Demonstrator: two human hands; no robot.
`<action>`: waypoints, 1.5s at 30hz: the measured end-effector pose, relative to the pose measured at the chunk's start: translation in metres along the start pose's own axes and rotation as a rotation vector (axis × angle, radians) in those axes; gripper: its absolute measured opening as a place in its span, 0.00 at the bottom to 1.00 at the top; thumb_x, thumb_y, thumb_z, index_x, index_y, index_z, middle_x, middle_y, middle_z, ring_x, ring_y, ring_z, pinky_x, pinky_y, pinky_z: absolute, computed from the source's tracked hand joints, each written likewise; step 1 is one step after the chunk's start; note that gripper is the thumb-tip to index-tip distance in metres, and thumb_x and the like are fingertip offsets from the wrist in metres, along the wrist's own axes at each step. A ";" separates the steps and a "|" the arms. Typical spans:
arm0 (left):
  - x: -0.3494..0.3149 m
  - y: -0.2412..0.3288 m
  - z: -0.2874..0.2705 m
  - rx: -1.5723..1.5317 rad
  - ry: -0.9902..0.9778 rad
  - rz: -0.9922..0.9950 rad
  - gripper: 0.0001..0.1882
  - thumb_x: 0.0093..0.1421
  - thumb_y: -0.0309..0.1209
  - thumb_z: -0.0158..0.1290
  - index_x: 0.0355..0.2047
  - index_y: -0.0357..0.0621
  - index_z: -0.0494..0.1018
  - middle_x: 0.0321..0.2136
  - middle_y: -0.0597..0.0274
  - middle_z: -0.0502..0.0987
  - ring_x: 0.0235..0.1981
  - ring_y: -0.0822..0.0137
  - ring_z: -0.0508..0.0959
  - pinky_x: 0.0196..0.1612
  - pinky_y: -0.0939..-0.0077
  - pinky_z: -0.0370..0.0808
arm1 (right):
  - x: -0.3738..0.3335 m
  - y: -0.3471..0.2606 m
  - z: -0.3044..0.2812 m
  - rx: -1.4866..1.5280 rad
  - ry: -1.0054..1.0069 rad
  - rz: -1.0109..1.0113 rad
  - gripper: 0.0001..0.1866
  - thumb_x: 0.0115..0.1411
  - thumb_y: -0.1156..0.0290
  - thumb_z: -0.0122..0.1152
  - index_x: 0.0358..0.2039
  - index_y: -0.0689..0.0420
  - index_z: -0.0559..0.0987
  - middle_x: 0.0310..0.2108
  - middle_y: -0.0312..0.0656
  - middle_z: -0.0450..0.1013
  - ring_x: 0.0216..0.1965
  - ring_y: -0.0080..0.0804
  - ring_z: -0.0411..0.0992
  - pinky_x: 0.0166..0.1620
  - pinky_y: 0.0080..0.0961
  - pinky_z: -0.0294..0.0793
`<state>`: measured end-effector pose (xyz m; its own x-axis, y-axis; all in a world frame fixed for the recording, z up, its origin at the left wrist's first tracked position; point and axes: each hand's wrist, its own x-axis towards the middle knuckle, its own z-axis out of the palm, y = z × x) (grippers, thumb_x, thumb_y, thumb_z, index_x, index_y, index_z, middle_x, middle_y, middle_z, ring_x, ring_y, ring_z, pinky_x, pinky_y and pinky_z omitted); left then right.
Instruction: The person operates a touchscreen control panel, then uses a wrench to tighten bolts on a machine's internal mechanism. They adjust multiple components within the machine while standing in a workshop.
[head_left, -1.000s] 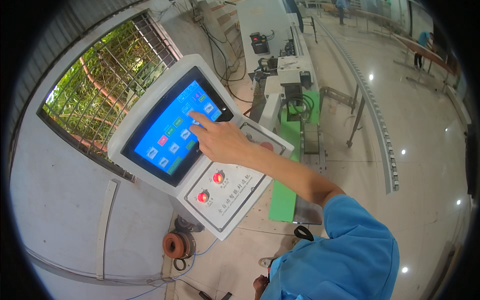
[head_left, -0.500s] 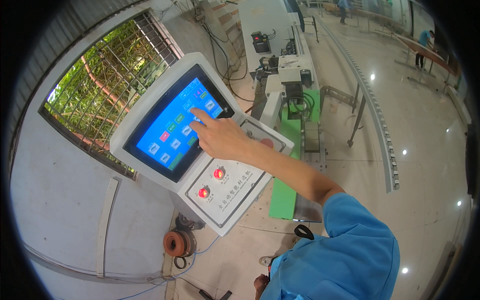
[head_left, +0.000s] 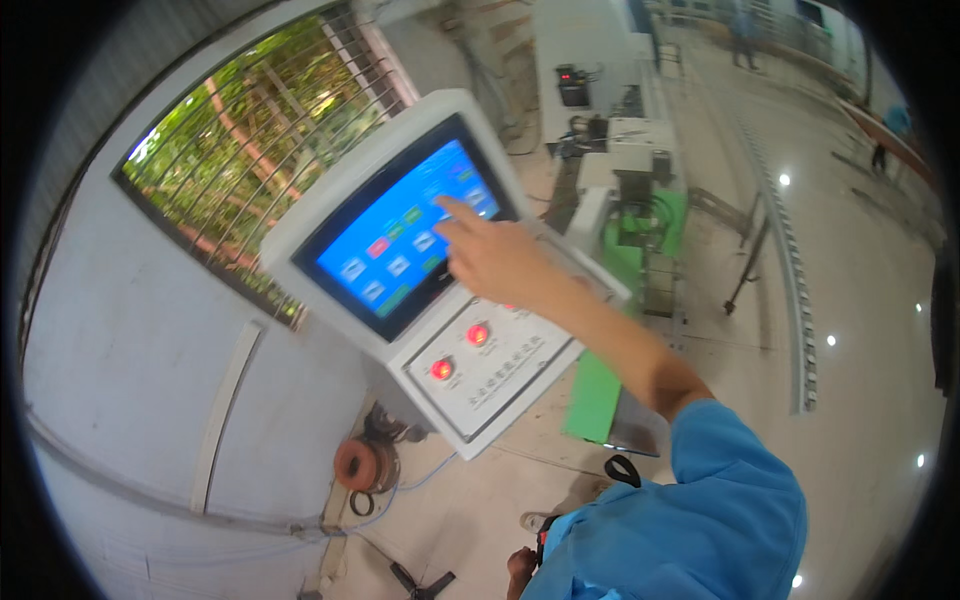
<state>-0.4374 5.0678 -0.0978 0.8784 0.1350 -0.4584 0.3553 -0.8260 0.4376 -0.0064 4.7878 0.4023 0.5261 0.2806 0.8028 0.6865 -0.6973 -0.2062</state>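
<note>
My right hand [head_left: 495, 258] reaches from the lower right to the blue touchscreen [head_left: 330, 262] of a control panel. Its index finger is stretched out at the screen's upper right part, with another finger apart beside it; the hand holds nothing. Whether the fingertip touches the glass I cannot tell. Beneath the screen, the white panel housing [head_left: 480, 435] carries red-lit round knobs, among them one knob [head_left: 442, 370] at the left. Down by my blue shirt [head_left: 690, 530], my left hand [head_left: 521, 563] hangs small, its fingers curled; what is in it, if anything, stays hidden.
Behind the panel runs a long machine with a green base [head_left: 592, 400]. A metal rail [head_left: 800, 330] stands farther right. A barred window [head_left: 260, 140] is in the left wall. Reddish-brown rolls [head_left: 358, 464] and a black-legged stand [head_left: 422, 582] are on the floor. A distant person [head_left: 742, 35] stands at the back.
My view has swung, so the panel and machine sit farther right in the picture, with some blur. My right index finger is still at nearly the same part of the screen.
</note>
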 end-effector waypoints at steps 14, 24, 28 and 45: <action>-0.003 0.004 -0.015 -0.195 -0.056 0.180 0.11 0.62 0.33 0.55 0.23 0.49 0.71 0.20 0.63 0.74 0.25 0.61 0.78 0.28 0.62 0.72 | -0.001 0.004 0.006 0.011 0.024 0.004 0.16 0.58 0.72 0.65 0.48 0.61 0.78 0.68 0.50 0.67 0.28 0.49 0.83 0.29 0.42 0.84; -0.006 0.017 -0.019 -0.390 -0.124 0.022 0.15 0.65 0.29 0.52 0.20 0.48 0.65 0.16 0.68 0.68 0.19 0.70 0.70 0.22 0.71 0.66 | 0.000 0.004 0.009 -0.020 0.006 -0.006 0.18 0.56 0.72 0.67 0.48 0.61 0.79 0.67 0.53 0.66 0.27 0.49 0.83 0.28 0.41 0.83; -0.005 0.019 -0.019 -0.114 -0.131 0.029 0.15 0.64 0.26 0.52 0.19 0.48 0.64 0.16 0.68 0.66 0.19 0.72 0.68 0.22 0.72 0.65 | 0.000 0.004 0.008 -0.027 0.001 -0.010 0.17 0.56 0.72 0.67 0.47 0.61 0.79 0.67 0.53 0.67 0.28 0.48 0.83 0.28 0.41 0.83; -0.002 0.009 -0.007 -0.846 -0.132 -0.074 0.15 0.66 0.31 0.49 0.20 0.52 0.63 0.17 0.70 0.64 0.19 0.72 0.66 0.22 0.72 0.62 | -0.001 0.003 0.010 -0.037 -0.011 -0.007 0.19 0.56 0.71 0.68 0.49 0.61 0.79 0.68 0.54 0.66 0.28 0.48 0.83 0.28 0.40 0.84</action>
<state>-0.4338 5.0634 -0.0873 0.8179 0.0644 -0.5717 0.5750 -0.1244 0.8086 0.0003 4.7915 0.3956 0.5267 0.2926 0.7981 0.6712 -0.7192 -0.1793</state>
